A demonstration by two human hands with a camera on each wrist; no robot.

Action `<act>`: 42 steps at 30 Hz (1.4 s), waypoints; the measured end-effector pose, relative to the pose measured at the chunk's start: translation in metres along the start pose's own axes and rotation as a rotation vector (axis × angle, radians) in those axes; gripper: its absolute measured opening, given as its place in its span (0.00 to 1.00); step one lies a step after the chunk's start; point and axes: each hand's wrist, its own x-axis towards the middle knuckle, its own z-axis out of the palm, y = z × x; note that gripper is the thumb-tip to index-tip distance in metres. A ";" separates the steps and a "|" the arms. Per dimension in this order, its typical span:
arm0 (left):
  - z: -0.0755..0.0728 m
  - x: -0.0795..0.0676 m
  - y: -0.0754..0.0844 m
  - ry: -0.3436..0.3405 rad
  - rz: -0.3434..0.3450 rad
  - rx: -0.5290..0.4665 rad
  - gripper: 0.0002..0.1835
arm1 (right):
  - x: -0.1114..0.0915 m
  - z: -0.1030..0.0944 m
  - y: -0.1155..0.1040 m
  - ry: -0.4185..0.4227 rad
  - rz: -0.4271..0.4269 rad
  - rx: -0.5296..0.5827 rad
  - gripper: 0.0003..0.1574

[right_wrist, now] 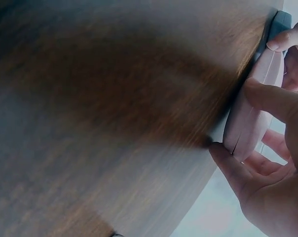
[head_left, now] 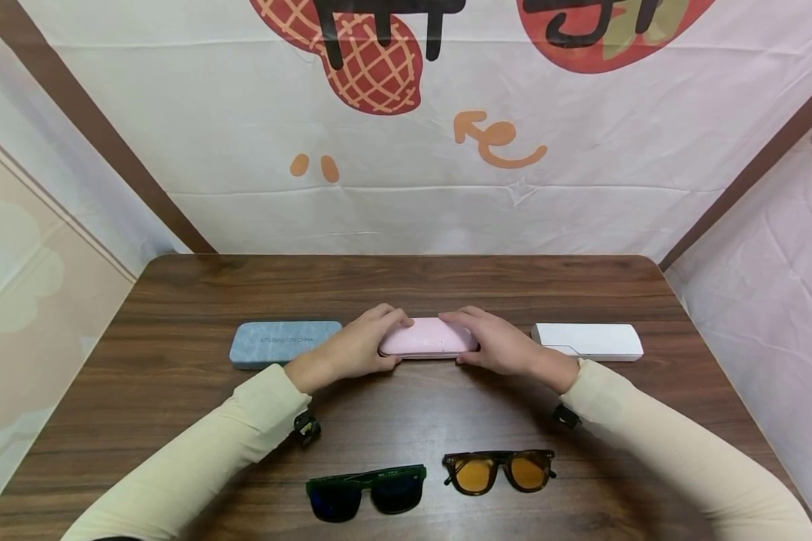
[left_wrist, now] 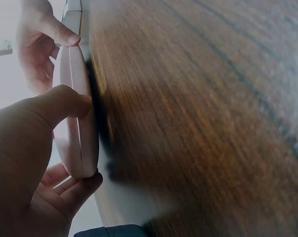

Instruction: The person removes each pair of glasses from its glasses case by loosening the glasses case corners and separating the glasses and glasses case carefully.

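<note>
A closed pink glasses case [head_left: 428, 337] lies lengthwise across the middle of the table. My left hand [head_left: 359, 344] grips its left end, thumb along the front side and fingers round the end and back. At the other end my right hand [head_left: 497, 342] grips it the same way, its thumb on the front side. In the left wrist view the seam of the pink case [left_wrist: 75, 98] runs along its front under the thumb. The right wrist view shows the pink case [right_wrist: 252, 113] between both hands, close over the tabletop.
A blue glasses case [head_left: 277, 342] lies left of my left hand, and a white case [head_left: 592, 341] lies by my right wrist. Nearer on the wooden table [head_left: 406, 285] are dark green-framed sunglasses [head_left: 367, 492] and amber-lensed glasses [head_left: 499, 472]. A printed cloth [head_left: 406, 210] hangs behind.
</note>
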 end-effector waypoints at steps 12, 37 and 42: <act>-0.003 -0.008 -0.004 0.012 0.019 -0.011 0.29 | 0.004 0.002 -0.006 -0.011 -0.018 -0.008 0.44; -0.006 -0.006 -0.003 -0.013 -0.016 -0.024 0.32 | 0.005 0.008 -0.008 -0.010 -0.040 -0.044 0.49; -0.006 -0.005 -0.002 0.013 -0.015 0.008 0.31 | 0.004 0.007 -0.009 -0.014 -0.038 -0.044 0.49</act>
